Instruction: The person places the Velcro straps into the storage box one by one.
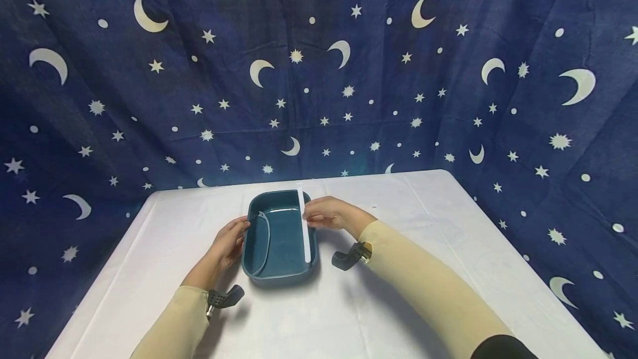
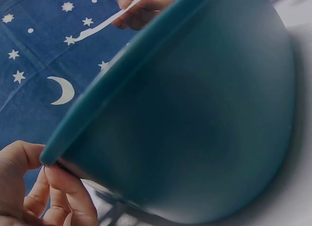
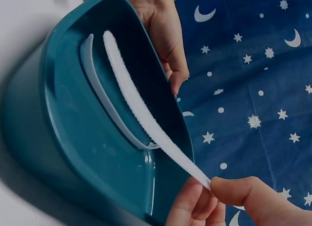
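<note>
A teal plastic tub (image 1: 281,240) with rounded corners sits in the middle of the white table. At its left side my left hand (image 1: 231,241) pinches the rim, thumb above and fingers beneath, as the left wrist view shows. Over the tub's right side, my right hand (image 1: 330,213) pinches a long white fuzzy strip (image 3: 131,99) between thumb and fingers. The strip's far end reaches over the inside of the tub. A curved grey-blue strip (image 3: 100,92) lies inside the tub, toward its left wall, and nothing holds it.
The white-covered table (image 1: 399,303) extends around the tub. Behind and to the right hangs a dark blue cloth (image 1: 379,82) with moons and stars. A tiny dark mark lies on the table beyond my right hand. Each wrist carries a dark strapped mount (image 1: 225,296).
</note>
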